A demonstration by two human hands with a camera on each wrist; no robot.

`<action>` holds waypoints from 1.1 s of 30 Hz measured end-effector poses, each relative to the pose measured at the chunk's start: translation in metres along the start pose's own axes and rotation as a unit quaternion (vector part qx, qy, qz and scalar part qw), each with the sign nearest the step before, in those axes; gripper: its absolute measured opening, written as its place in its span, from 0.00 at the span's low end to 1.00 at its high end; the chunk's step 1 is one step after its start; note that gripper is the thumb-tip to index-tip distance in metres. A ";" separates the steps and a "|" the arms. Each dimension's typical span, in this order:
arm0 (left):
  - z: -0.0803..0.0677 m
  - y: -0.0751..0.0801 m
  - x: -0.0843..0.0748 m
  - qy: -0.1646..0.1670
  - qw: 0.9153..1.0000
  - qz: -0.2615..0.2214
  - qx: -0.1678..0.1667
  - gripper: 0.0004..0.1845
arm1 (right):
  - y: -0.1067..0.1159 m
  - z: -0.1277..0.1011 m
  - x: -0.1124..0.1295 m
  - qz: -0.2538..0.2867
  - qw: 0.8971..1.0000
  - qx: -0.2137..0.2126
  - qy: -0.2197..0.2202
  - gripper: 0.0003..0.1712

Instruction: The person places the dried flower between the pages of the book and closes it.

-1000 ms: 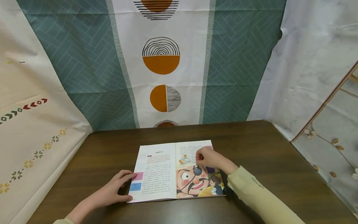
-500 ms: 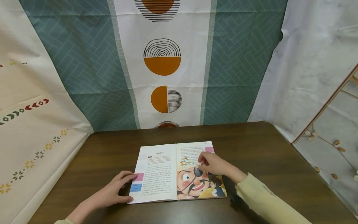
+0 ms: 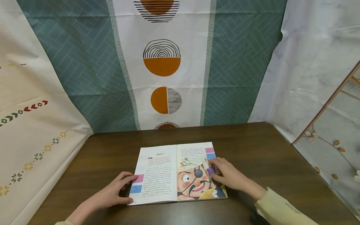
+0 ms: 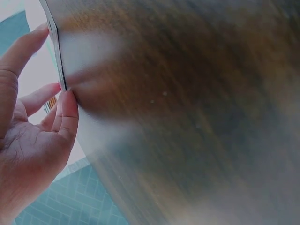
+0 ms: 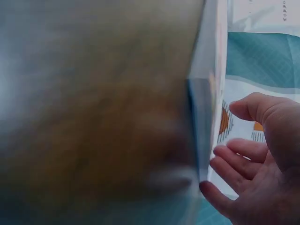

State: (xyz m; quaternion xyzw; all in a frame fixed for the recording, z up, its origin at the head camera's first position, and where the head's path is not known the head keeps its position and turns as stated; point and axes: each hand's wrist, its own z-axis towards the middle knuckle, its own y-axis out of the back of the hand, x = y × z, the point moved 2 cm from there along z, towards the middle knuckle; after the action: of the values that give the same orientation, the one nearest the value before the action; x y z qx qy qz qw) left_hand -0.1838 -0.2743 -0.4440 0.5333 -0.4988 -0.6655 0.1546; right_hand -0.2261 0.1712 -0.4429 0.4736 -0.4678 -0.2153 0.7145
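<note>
Head view: dark wooden counter before patterned drapes, open book at centre, left hand and right hand flat, fingers relaxed, on its outer edges; wrist views: fingertips touching book's edge.

table: blurred | book print: too small | right sleeve: cut off
</note>
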 end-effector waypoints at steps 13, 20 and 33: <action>-0.001 0.002 -0.001 0.011 1.000 -0.002 -0.001 0.43 | 0.005 -0.025 -0.012 -0.046 0.998 -0.037 -0.026 0.41; -0.001 0.002 -0.005 0.015 1.000 0.004 0.000 0.43 | 0.010 -0.030 -0.014 -0.026 0.999 -0.005 -0.024 0.42; 0.003 0.002 -0.006 0.017 1.000 -0.006 0.007 0.42 | 0.015 -0.031 -0.025 0.026 0.999 0.023 0.002 0.43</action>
State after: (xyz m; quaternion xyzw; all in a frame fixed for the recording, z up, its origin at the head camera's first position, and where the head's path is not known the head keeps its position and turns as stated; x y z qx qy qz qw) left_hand -0.1844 -0.2697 -0.4394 0.5489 -0.4976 -0.6534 0.1553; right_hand -0.2128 0.2117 -0.4454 0.4775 -0.4835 -0.1848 0.7099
